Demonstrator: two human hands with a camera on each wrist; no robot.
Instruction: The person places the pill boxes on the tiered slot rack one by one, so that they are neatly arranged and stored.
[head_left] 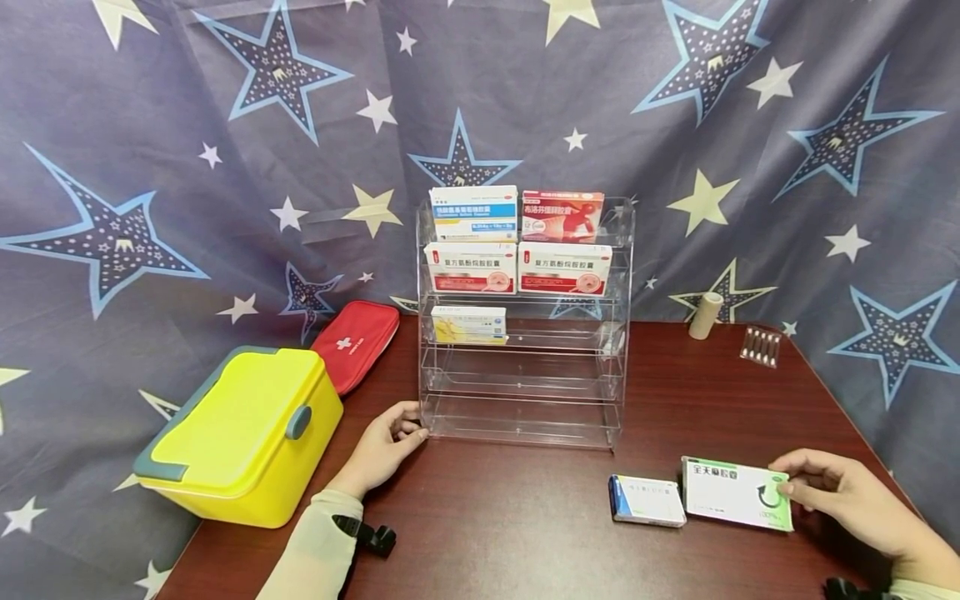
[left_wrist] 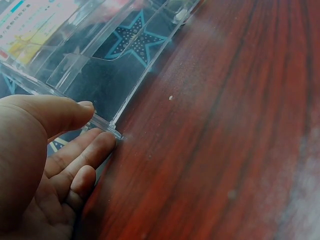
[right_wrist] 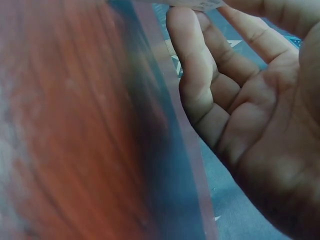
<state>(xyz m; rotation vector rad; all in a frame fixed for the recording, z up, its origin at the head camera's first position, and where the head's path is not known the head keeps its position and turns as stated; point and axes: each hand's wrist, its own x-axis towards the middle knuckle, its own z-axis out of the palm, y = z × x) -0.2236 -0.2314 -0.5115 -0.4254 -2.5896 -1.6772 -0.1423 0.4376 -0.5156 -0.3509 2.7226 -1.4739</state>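
Observation:
My right hand (head_left: 851,500) pinches the right end of a white and green medicine box (head_left: 727,493) at the table's right front. In the right wrist view only a sliver of that box (right_wrist: 202,5) shows at the top. Left of it lies a smaller white and blue medicine box (head_left: 651,502). A clear acrylic tiered display rack (head_left: 519,421) stands in the middle. At its lower left corner my left hand (head_left: 384,450) grips the side panel, thumb on one face and fingers on the other. Several medicine boxes fill the upper tiers, among them a red one (head_left: 562,217); a yellow-white box (head_left: 468,325) sits in the middle tier's left.
On the left stands a yellow lidded case (head_left: 240,417) with grey handles. Behind it lies a red first aid pouch (head_left: 356,346). A beige bandage roll (head_left: 705,315) and a blister strip (head_left: 761,346) lie at the back right. A star-patterned curtain (head_left: 480,83) hangs behind the table (head_left: 510,525).

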